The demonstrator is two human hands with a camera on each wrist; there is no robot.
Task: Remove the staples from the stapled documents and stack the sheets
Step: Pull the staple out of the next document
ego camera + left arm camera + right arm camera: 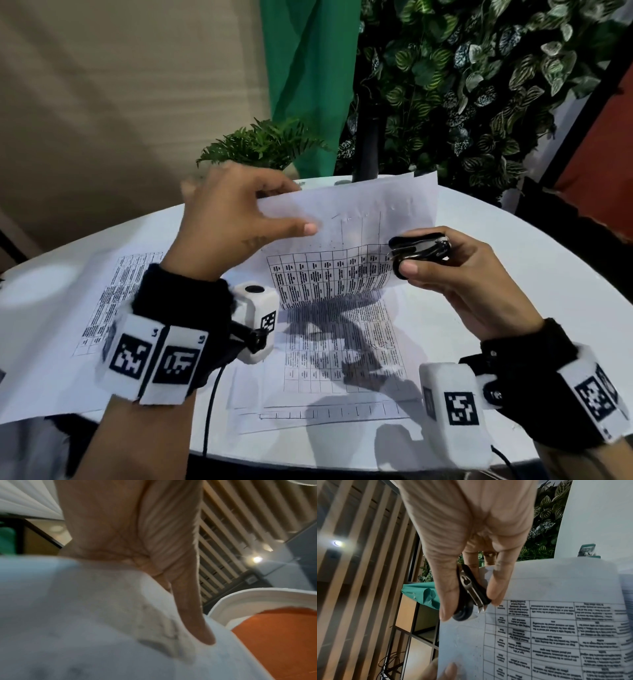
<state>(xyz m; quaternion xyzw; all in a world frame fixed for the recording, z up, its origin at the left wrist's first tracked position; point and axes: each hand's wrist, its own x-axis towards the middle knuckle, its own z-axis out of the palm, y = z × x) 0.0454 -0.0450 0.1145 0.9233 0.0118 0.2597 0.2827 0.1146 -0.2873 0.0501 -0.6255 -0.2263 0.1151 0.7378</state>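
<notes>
Both wrists sit closest, each strapped with a black band and white marker blocks. Just beyond them, the right hand (459, 270) curls thumb and fingers round a black staple remover (419, 248), its metal claws at the right edge of a raised document (346, 240). At that document's far left corner the left hand (233, 219) pinches the paper, thumb on the near face and fingers behind, so the sheets hang curved above the worktop (513, 274). More printed sheets (335, 359) lie flat under the raised document, in its shadow, and another sheet (99, 308) lies to the left, partly under the left wrist. A small fern (260, 144) stands at the far edge, with leafy plants (479, 85) behind it.
</notes>
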